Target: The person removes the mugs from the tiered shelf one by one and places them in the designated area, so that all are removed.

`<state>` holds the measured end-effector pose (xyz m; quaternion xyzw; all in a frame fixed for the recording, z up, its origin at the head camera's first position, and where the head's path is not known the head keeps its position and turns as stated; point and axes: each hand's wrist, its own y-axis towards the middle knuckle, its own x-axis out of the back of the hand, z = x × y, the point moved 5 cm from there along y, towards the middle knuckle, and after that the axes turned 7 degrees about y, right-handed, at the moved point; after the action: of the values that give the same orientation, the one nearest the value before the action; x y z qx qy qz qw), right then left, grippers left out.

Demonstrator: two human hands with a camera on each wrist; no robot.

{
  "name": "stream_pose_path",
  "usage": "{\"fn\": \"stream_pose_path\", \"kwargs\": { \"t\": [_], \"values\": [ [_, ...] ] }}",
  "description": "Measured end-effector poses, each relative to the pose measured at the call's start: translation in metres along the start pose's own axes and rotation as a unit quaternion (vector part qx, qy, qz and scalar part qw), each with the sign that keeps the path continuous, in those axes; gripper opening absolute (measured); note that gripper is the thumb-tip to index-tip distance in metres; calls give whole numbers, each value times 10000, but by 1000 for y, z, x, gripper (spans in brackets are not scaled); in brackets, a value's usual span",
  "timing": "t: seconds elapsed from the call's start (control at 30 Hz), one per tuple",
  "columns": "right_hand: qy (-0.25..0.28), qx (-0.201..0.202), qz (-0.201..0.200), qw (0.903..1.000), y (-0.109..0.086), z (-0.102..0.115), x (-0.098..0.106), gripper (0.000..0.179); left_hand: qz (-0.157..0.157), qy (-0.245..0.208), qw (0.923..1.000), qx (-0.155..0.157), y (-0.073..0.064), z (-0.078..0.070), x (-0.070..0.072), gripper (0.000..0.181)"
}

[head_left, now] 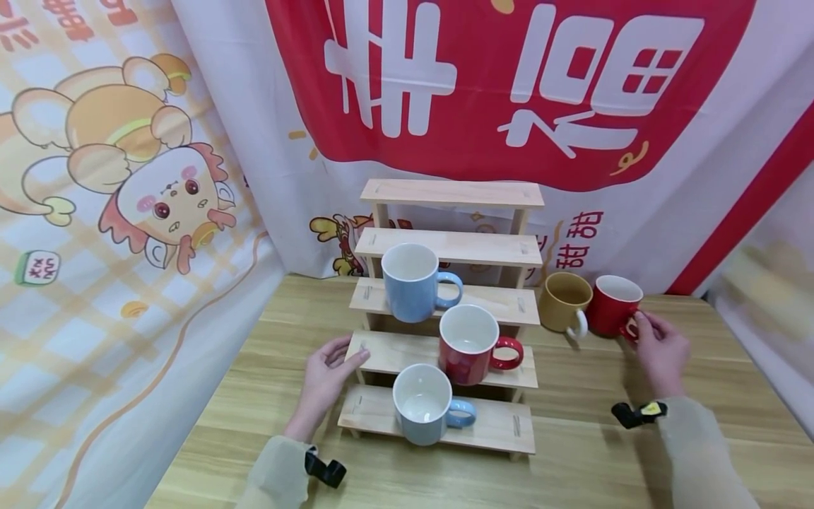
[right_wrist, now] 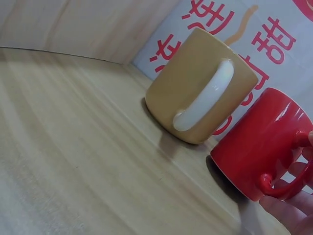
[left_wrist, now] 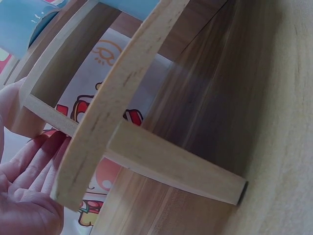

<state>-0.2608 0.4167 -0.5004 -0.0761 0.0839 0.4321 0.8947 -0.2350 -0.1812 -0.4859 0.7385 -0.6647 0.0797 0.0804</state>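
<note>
The left hand (head_left: 331,366) grips a rack (head_left: 458,244). To the rack's right, the right hand (head_left: 663,350) pinches a red mug (head_left: 606,307) by its handle (right_wrist: 282,191).

Left hand (head_left: 327,371) gripped pale wooden stepped rack (head_left: 451,192) | Right hand (head_left: 663,350) pinched glossy red mug (head_left: 612,311) by handle | Left of right fingers, past that mug: mustard-brown mug with white handle (head_left: 563,307) stood | Right of left fingers, racked: light-blue mug (head_left: 410,286), white-lined red mug (head_left: 466,357), pale-blue mug (head_left: 421,420) sat
</note>
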Motion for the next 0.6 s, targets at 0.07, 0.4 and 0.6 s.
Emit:
{"fn": "stream_pose_path", "kwargs": {
  "t": [0.07, 0.4, 0.6],
  "values": [
    [-32, 44, -17, 10000, 0, -2, 2, 30, -2, -16, 10000, -3, 0, 0, 0, 54],
    [-1010, 207, -54, 9947, -2, -10, 8, 25, -8, 35, 10000, 32, 0, 1, 0, 58],
    [-656, 114, 0, 9978, -3, -11, 7, 12, 13, 71, 10000, 43, 0, 1, 0, 59]
  ]
}}
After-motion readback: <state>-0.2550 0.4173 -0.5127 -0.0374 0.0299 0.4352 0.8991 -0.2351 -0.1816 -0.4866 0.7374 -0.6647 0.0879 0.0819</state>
